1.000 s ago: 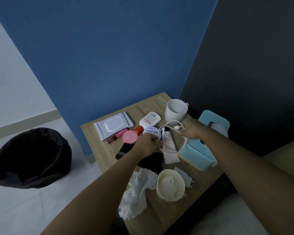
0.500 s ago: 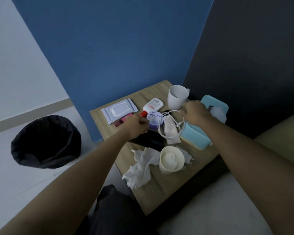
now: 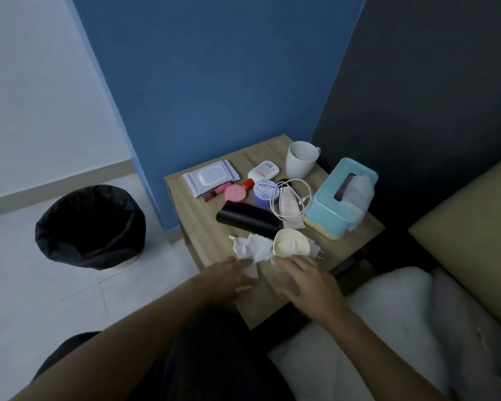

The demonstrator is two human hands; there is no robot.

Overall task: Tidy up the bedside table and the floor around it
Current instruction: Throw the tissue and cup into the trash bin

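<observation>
The wooden bedside table (image 3: 209, 227) carries a crumpled white tissue (image 3: 252, 246) and a cream paper cup (image 3: 291, 243) near its front edge. Behind them lie a black bottle (image 3: 248, 218), a coiled white cable (image 3: 292, 198) over a tube, a purple jar (image 3: 266, 192), a pink compact (image 3: 235, 193), a wipes pack (image 3: 211, 178), a white mug (image 3: 300, 159) and a teal tissue box (image 3: 340, 196). My left hand (image 3: 227, 277) hovers open at the tissue's front edge. My right hand (image 3: 304, 280) is open just in front of the cup, holding nothing.
A bin lined with a black bag (image 3: 90, 225) stands on the white floor left of the table. A bed with a pale pillow (image 3: 402, 308) lies at the right. Blue wall behind, dark panel at the back right.
Both hands have let go of the cable and pulled back from the table's rear to its front edge. The coiled cable now rests over the tube beside the tissue box. The camera tilted back.
</observation>
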